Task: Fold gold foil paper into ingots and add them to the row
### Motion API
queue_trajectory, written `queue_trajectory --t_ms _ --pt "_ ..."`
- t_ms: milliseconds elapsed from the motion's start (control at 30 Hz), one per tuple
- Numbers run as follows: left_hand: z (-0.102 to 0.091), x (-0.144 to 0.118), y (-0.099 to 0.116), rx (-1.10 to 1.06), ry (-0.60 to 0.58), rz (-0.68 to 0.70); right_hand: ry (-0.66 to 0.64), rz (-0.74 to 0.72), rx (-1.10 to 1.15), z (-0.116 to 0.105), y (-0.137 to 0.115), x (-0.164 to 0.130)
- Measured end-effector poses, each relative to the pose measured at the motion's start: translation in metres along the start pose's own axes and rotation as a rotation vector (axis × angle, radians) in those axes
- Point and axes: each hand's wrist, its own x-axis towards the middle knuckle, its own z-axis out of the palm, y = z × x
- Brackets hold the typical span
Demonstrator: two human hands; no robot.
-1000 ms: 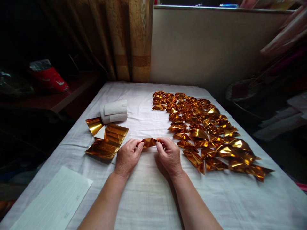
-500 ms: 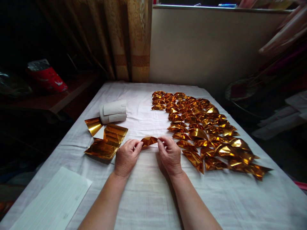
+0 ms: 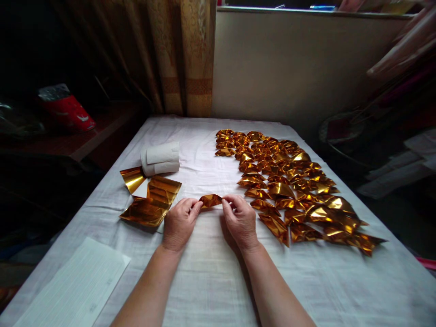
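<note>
Head view: gold foil piece between both hands

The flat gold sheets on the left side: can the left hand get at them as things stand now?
Probably yes, once it lets go. The left hand is pinching one end of the gold piece shared with the right hand. The flat gold sheets lie just beside it on the white cloth, nothing between.
</note>
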Motion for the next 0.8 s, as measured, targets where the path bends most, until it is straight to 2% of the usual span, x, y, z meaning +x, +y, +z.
queue_trajectory --t_ms 433,633,800 --pt "-0.0025 0.0022 0.0010 -0.074 0.024 -0.094 -0.019 0.002 -0.166 0.0001 -0.0059 -0.0006" --pt "0.0005 0.0019 -0.0035 -0.078 0.000 -0.145 -0.031 -0.006 -0.240 0.0013 -0.0030 -0.0005" --pt "-0.0016 0.0027 -0.0029 -0.090 0.004 -0.161 0.024 -0.024 -0.277 -0.0020 -0.0046 0.0048"
